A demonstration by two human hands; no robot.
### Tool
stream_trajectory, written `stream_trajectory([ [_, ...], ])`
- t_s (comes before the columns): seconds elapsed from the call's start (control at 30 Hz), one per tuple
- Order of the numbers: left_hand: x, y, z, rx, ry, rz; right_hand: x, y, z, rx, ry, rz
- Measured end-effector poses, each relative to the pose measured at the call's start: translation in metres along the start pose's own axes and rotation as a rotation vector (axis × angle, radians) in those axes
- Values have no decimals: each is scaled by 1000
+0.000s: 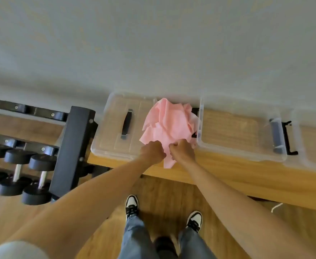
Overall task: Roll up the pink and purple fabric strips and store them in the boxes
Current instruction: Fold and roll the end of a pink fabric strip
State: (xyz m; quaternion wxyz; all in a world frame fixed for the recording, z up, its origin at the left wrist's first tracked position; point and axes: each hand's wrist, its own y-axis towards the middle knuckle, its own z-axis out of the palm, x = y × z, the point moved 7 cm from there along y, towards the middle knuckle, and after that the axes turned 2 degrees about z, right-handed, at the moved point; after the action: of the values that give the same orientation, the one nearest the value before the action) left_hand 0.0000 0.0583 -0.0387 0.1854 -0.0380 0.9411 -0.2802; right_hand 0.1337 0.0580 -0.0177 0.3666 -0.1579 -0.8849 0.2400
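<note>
A crumpled heap of pink fabric (169, 122) lies on top of a clear lidded box (116, 128) on a wooden bench, spilling over the box's right end and front edge. My left hand (152, 151) and my right hand (181, 151) are side by side at the near edge of the heap, each with fingers curled round the pink fabric. A loose tail of it hangs down between my hands over the bench front. A second clear box (241, 131) stands open to the right. No purple fabric is visible.
The wooden bench (228, 176) runs along a grey wall. A third clear container (314, 143) sits at the far right. A black dumbbell rack (73, 146) with several dumbbells (39, 176) stands to the left. My feet (132, 204) are on the wood floor.
</note>
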Motion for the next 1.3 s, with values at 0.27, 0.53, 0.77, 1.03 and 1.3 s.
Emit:
stream_trajectory([
  [0.27, 11, 9, 86, 20, -227, -45, -80, 19, 58, -82, 348, 208],
  [0.53, 9, -3, 130, -196, -720, -161, -117, 32, 67, -150, 558, 202],
  [0.77, 1, -15, 130, -468, -786, 8, -126, 30, 51, -173, 620, 58],
  [1.03, -13, 7, 107, -629, -1059, 166, -114, 45, 38, -106, 789, -46],
  [1.3, 11, 38, 110, -501, -980, 328, -88, 58, 37, -21, 739, -367],
])
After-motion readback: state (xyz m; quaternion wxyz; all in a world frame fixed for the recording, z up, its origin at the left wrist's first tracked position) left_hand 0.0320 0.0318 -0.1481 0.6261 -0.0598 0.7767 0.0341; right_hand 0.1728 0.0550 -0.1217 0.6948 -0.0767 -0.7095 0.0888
